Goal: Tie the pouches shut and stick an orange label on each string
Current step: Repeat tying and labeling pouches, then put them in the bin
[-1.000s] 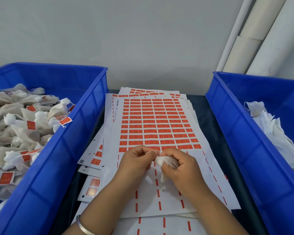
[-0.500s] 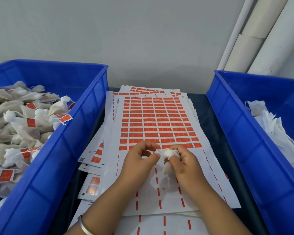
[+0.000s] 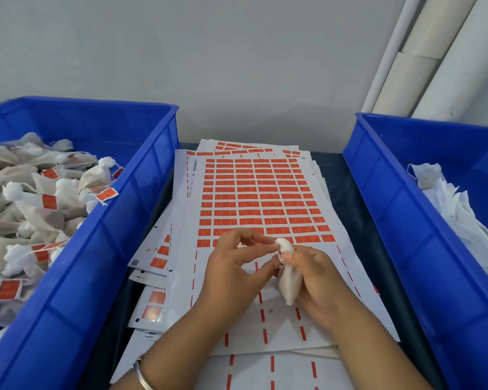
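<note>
**Two hands working a small pouch over sheets of orange labels**

A person is sitting at a dark table (image 3: 358, 198), seen from a camera on their head looking down. Both hands are meeting close together above a stack of label sheets (image 3: 254, 198) lying in the middle of the table. The right hand (image 3: 313, 277) is gripping a small white pouch (image 3: 289, 280), its fingers curling round the body while the gathered neck is sticking up above them. The left hand (image 3: 231, 266) is reaching across with fingers bent, its thumb and fingertips touching the neck of the pouch; whether it is pinching a string there is too small to tell. A metal bangle (image 3: 143, 375) is sitting on the left wrist.

The top sheet is carrying rows of orange labels (image 3: 265, 212) on its far half, while the near half is showing only thin orange strips.

To the left, a blue bin (image 3: 102, 249) is holding a heap of tied pouches (image 3: 31, 215), many with orange labels on their strings. To the right, a second blue bin (image 3: 400, 235) is holding a pile of flat white pouches (image 3: 462, 220).
</note>
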The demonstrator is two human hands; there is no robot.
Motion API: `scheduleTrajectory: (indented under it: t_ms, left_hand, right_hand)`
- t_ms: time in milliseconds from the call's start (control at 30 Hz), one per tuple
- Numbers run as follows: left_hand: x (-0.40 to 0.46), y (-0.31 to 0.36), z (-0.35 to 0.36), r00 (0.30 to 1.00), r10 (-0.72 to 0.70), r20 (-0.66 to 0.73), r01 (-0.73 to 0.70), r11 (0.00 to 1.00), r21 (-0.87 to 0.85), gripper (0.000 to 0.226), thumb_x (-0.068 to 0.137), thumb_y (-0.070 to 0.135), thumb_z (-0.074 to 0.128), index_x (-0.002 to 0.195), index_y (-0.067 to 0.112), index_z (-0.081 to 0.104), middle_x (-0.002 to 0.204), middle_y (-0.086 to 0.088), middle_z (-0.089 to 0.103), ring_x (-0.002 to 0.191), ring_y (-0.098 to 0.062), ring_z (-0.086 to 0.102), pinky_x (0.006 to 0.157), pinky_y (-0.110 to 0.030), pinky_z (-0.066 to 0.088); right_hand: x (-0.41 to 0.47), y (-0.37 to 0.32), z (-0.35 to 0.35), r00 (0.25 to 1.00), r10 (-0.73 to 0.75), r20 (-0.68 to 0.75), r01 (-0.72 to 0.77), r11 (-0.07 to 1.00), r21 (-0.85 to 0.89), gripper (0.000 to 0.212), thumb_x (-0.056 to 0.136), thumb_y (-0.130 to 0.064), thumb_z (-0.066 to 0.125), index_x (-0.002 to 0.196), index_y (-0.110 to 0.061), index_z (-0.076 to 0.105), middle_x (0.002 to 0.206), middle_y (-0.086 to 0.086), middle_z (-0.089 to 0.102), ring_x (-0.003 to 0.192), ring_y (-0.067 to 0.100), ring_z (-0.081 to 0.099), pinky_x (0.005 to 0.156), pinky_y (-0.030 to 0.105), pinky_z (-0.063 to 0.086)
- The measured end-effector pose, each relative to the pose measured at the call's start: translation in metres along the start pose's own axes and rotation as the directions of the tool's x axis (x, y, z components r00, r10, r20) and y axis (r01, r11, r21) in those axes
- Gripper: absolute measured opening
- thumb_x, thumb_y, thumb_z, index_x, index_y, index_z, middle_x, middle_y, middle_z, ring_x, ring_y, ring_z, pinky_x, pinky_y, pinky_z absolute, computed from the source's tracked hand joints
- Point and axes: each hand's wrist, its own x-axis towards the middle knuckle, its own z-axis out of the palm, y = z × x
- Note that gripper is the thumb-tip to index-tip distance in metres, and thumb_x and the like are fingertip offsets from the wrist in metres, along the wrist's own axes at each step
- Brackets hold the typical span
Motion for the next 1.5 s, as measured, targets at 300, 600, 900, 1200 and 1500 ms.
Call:
scheduleTrajectory:
  t_ms: [300,600,900,1200,1500]
  left_hand:
    - [0.0,-0.001,-0.002,0.997,0.077,0.016,-0.078,0.995,0.057,0.032,0.068,0.046,0.062,0.095,0.033,0.073,0.088,0.038,0.046,0.101,0.009,0.044,0.077,-0.009,0.035]
    - [0.0,-0.006,-0.004,0.998,-0.007,0.058,0.002,0.996,0.086,0.027,0.078,0.031,0.072,0.068,0.043,0.05,0.089,0.031,0.048,0.101,0.008,0.042,0.076,0.003,0.033]
    - [0.005,-0.007,-0.016,0.991,-0.121,0.055,0.126,0.987,-0.101,0.017,0.081,0.027,0.061,0.086,0.04,0.051,0.088,0.023,0.056,0.09,0.011,0.051,0.066,-0.007,0.042]
    - [0.009,-0.012,-0.01,0.988,0.008,0.157,-0.01,1.0,0.015,0.016,0.08,0.028,0.069,0.095,0.026,0.074,0.071,0.039,0.052,0.082,0.017,0.051,0.072,0.0,0.039]
    - [0.018,-0.013,-0.019,0.971,-0.184,-0.15,0.187,0.982,0.004,0.023,0.084,0.028,0.062,0.073,0.043,0.05,0.075,0.032,0.053,0.079,0.019,0.052,0.055,0.001,0.039]
  right_hand:
    - [-0.001,-0.002,-0.002,0.997,0.024,0.072,-0.032,0.994,0.101,0.024,0.091,-0.015,0.057,0.087,-0.024,0.078,0.092,-0.002,0.073,0.092,0.016,0.067,0.079,0.028,0.054]
    - [-0.001,0.001,0.001,0.999,0.044,0.012,-0.045,0.998,0.034,0.019,0.089,-0.018,0.062,0.091,-0.03,0.077,0.104,-0.005,0.072,0.106,0.021,0.064,0.094,0.038,0.052]
    - [-0.003,-0.002,0.003,0.999,0.013,-0.034,-0.013,1.0,-0.008,0.026,0.089,-0.023,0.064,0.077,-0.043,0.075,0.088,-0.01,0.074,0.091,0.016,0.069,0.076,0.024,0.053]
    - [-0.004,-0.004,0.003,1.0,0.025,-0.013,-0.024,0.999,0.029,0.019,0.087,-0.02,0.065,0.083,-0.034,0.077,0.097,-0.01,0.073,0.102,0.019,0.064,0.091,0.033,0.051]
    - [-0.003,-0.002,0.002,0.988,0.004,0.157,0.014,0.993,-0.114,0.04,0.054,-0.037,0.075,0.093,-0.048,0.071,0.105,-0.016,0.071,0.094,0.009,0.068,0.08,0.025,0.054]
